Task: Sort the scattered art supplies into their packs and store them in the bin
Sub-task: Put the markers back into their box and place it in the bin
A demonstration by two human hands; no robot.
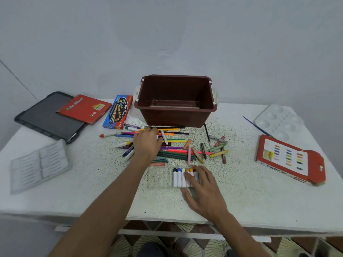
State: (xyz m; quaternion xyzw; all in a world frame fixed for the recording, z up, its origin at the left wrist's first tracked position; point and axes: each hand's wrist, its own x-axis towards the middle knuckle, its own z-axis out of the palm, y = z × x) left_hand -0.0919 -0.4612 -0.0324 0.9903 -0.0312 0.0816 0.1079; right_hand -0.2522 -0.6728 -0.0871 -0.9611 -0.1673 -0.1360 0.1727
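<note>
A pile of loose pencils, markers and crayons (178, 148) lies in front of the brown bin (176, 115). My left hand (147, 143) reaches into the pile, its fingers curled around a white marker (164, 137). Closer to me lies a clear plastic marker pack (159, 178) holding several white markers (178, 178) with coloured caps. My right hand (202, 188) rests flat on those markers with straight fingers.
A dark lid (44, 117) with a red pack (83, 108) on it and a blue water-colour box (117, 112) sit at the left. A grey plastic insert tray (39, 166) lies front left. At the right are a white palette (278, 121), a thin brush (257, 127) and a red oil-pastel box (289, 160).
</note>
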